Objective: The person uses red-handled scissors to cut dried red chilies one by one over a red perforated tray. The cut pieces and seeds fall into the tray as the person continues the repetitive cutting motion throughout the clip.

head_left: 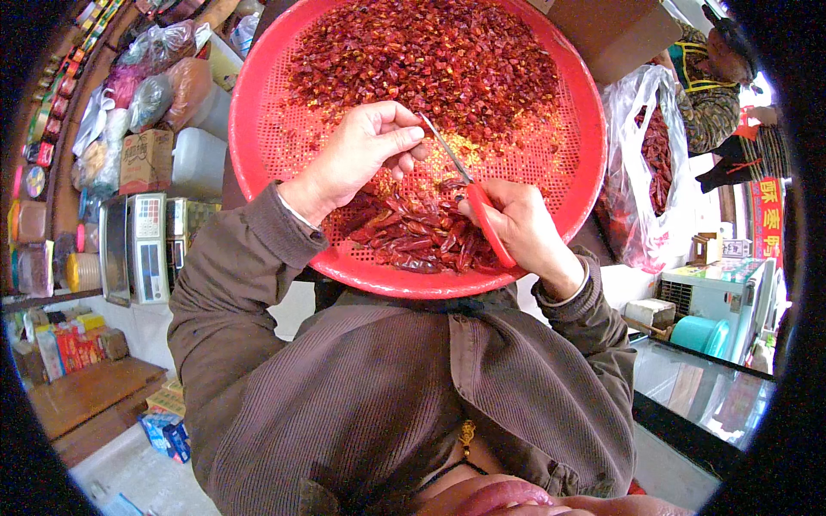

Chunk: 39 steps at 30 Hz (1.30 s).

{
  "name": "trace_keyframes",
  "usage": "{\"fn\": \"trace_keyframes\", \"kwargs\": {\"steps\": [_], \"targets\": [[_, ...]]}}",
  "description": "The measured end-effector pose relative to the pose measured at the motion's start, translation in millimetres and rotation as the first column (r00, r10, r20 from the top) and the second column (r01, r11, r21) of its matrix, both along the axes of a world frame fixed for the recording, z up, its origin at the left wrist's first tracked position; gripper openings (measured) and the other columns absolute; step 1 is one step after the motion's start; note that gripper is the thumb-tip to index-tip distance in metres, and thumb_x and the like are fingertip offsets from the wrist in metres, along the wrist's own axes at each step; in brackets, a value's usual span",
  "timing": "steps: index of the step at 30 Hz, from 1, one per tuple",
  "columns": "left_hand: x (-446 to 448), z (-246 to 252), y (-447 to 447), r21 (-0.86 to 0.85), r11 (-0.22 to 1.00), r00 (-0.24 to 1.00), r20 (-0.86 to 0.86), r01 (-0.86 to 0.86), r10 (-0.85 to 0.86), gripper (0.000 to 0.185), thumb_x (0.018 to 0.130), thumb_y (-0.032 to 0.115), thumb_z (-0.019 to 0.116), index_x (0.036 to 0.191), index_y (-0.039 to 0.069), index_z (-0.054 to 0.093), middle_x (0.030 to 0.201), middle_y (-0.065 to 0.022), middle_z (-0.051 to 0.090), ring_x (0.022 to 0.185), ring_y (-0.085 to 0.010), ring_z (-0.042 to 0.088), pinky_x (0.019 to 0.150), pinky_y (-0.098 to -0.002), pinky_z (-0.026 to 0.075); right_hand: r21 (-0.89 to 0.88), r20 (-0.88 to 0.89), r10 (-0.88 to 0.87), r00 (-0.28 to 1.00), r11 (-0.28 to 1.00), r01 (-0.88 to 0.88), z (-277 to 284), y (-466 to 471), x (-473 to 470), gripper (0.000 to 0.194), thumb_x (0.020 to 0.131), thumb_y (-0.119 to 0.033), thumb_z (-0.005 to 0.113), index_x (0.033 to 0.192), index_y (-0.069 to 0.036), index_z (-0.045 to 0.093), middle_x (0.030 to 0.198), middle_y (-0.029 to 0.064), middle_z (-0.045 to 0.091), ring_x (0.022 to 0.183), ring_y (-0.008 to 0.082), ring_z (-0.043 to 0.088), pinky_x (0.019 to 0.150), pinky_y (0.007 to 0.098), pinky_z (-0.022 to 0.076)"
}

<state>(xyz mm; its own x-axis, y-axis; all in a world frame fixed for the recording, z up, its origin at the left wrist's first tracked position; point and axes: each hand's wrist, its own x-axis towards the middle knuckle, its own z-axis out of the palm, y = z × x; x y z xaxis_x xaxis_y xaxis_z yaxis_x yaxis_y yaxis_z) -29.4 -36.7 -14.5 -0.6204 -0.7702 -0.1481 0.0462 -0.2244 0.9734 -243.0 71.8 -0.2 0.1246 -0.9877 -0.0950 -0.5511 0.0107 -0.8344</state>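
A pair of scissors with red handles (488, 226) is gripped in my right hand (530, 222). Their metal blades point up and left, with the tip close to the thumb of my left hand (368, 145). The left thumb and forefinger are pinched together over the basket; whether something small sits between them is hard to tell. Beneath both hands is a round red plastic mesh basket (268, 129). Whole dried red chilies (419, 235) lie in its near part. Cut chili pieces (426, 58) are heaped at its far side, with yellow seeds (464, 145) scattered in between.
At right, a clear plastic bag (623, 151) holds more dried chilies, with another person (706, 97) beyond it. A cardboard box (619, 39) stands at the far right of the basket. On the left are a weighing scale (150, 248), a carton (146, 161) and several filled bags (151, 103).
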Motion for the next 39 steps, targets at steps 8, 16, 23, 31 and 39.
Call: {"fn": "trace_keyframes", "kwargs": {"steps": [8,16,23,31,39], "targets": [[-1.8,1.1,0.7,0.033,0.994,0.992,-0.076,-0.1,0.102,0.013,0.095,0.013,0.054,0.103,0.003,0.056,0.087,-0.0057,0.065,0.07,-0.0101,0.06,0.064,-0.0235,0.051,0.037,-0.116,-0.101,0.988,0.994,0.106,8.4,-0.1,3.0,0.04,0.083,-0.043,0.067,0.092,-0.004,0.061,0.068,0.0167,0.06,0.066,0.0328,0.063,0.061,0.041,0.0476],[-1.1,5.4,1.0,0.01,0.999,0.992,-0.122,-0.04,0.041,0.013,0.095,0.013,0.054,0.103,0.003,0.057,0.085,-0.0053,0.065,0.068,-0.0096,0.06,0.062,-0.0228,0.051,0.03,-0.151,-0.067,0.986,0.997,0.073,9.3,0.6,5.7,0.045,0.081,-0.049,0.066,0.093,-0.006,0.062,0.068,0.0176,0.06,0.066,0.0349,0.063,0.061,0.0431,0.0473],[-2.2,7.2,3.0,-0.035,0.999,0.995,-0.093,-0.026,0.023,0.014,0.095,0.016,0.056,0.102,0.004,0.058,0.083,-0.0034,0.065,0.067,-0.0087,0.059,0.06,-0.022,0.05,-0.015,-0.123,-0.07,0.99,0.997,0.069,3.0,0.2,4.8,0.044,0.081,-0.048,0.067,0.091,-0.005,0.063,0.068,0.0189,0.06,0.066,0.0362,0.063,0.061,0.0434,0.0473],[-2.5,7.4,3.7,-0.062,0.998,0.996,-0.086,-0.026,0.021,0.014,0.095,0.016,0.056,0.101,0.004,0.058,0.082,-0.0033,0.064,0.066,-0.0083,0.059,0.058,-0.022,0.05,-0.023,-0.1,-0.057,0.993,0.998,0.055,4.1,0.5,4.7,0.041,0.082,-0.044,0.067,0.089,-0.004,0.064,0.067,0.0195,0.06,0.064,0.0354,0.063,0.059,0.0425,0.0472],[-3.2,7.5,4.1,-0.033,0.998,0.999,0.007,-0.053,0.053,0.014,0.094,0.018,0.058,0.1,0.005,0.06,0.081,0.0002,0.062,0.069,-0.0065,0.057,0.061,-0.0211,0.047,0.018,-0.044,-0.061,0.997,0.998,0.062,2.9,0.5,1.9,0.038,0.084,-0.039,0.066,0.088,-0.001,0.064,0.068,0.0203,0.06,0.063,0.0335,0.063,0.059,0.0411,0.0473]]}}
